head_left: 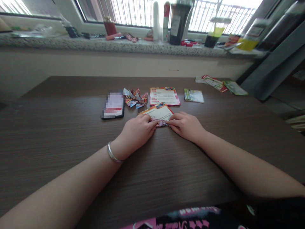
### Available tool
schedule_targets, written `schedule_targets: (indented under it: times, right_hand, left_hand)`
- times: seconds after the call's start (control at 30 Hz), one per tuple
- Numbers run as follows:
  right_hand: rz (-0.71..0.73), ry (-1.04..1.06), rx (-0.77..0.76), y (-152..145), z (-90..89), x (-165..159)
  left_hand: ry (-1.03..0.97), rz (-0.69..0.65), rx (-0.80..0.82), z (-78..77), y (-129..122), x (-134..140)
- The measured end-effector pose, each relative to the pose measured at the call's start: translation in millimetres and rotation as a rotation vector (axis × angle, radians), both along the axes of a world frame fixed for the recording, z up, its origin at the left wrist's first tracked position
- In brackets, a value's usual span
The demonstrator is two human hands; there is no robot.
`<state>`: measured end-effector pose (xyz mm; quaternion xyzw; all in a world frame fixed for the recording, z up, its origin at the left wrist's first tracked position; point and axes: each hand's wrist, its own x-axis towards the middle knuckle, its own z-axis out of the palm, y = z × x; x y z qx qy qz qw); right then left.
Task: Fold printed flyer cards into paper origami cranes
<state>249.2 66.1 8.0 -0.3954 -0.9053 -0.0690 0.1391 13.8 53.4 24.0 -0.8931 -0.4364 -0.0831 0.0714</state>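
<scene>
A printed paper sheet [160, 112] lies on the table between my hands, its near edge folded up into a narrow patterned strip. My left hand [139, 128] pinches the left end of that fold, thumb and fingers pressed on it. At the right end, my right hand [186, 125] presses the fold with its fingertips closed together. Just beyond the sheet sits a stack of similar printed sheets [165, 96]. Several folded paper pieces [136, 98] in bright colours are grouped to the left of the stack. My hands cover the sheet's lower corners.
A phone [113, 105] with a blurred screen lies left of the folded pieces. A small pile of cards [193, 95] is on the right, with more leaflets [215, 84] at the far right edge. Bottles, including a dark one [179, 24], line the stone windowsill [143, 47].
</scene>
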Motion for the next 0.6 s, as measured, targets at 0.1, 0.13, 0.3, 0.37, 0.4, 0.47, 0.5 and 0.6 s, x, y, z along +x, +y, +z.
schedule_targets:
  times: [0.1,0.13,0.3,0.37,0.4,0.47,0.5,0.6]
  right_hand:
    - [-0.008,-0.006,0.012,-1.0,0.2,-0.3]
    - [-0.011,-0.011,0.016,-1.5,0.5,-0.5]
    - [-0.023,-0.039,0.039,-3.8,1.6,-1.4]
    - [-0.025,-0.038,0.041,-4.3,1.8,-1.6]
    - [-0.025,-0.035,0.039,-4.3,1.9,-1.7]
    - [-0.027,-0.032,0.033,-4.3,2.2,-2.0]
    - [-0.029,-0.034,0.030,-4.2,2.5,-2.2]
    - [-0.034,-0.047,0.019,-4.0,3.3,-3.0]
  left_hand:
    - [0.009,0.004,0.001,-0.1,0.4,0.2]
    - [0.011,0.004,0.003,-0.1,0.6,0.3]
    - [0.021,-0.002,0.016,-0.6,1.2,0.8]
    - [0.027,-0.001,0.021,-0.9,1.4,0.9]
    - [0.032,-0.002,0.024,-1.0,1.6,1.0]
    - [0.041,-0.003,0.028,-0.9,1.8,1.2]
    - [0.047,-0.006,0.029,-0.7,1.8,1.4]
    - [0.067,-0.010,0.024,0.5,1.6,2.1]
